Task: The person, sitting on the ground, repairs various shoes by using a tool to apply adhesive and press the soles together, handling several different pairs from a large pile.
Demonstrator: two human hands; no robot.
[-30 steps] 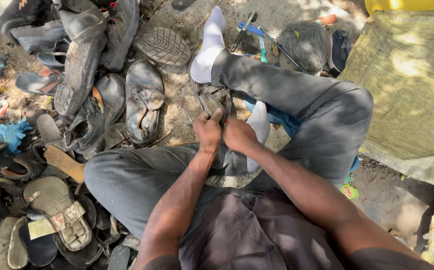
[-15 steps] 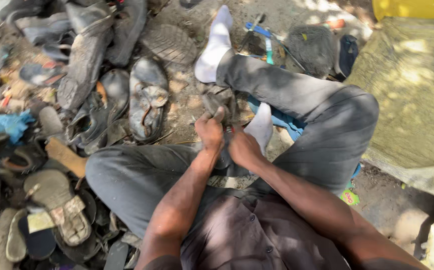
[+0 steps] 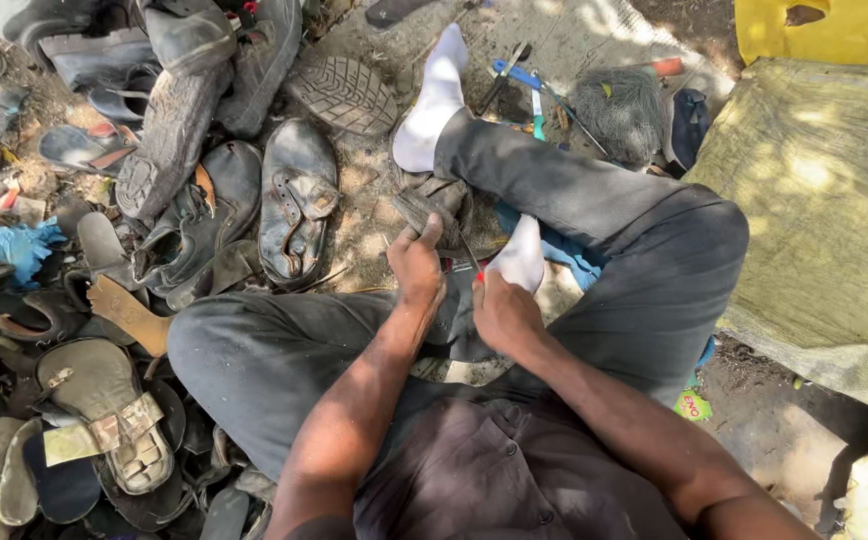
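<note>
Risk, largest first: the worn shoe piece is steadied only by the left hand and the crossed legs, on bare ground with no firm support under it. Judgement: a hard push from the right hand could twist it loose. Second: the right hand holds a thin tool with a red handle, and its tip seems to run up toward the left thumb. A slip would drive the point into that hand or the white sock just beside it. Third: loose dirt and the pile of old shoes at left could swallow a dropped small part.

Left fingers are closed around the near edge of the shoe piece, thumb on top. Right fingers are curled shut on the tool.

Shoe piece: grey-brown, dusty, creased and limp, lying at scene centre between the two socked feet, just far of the hands.
</note>
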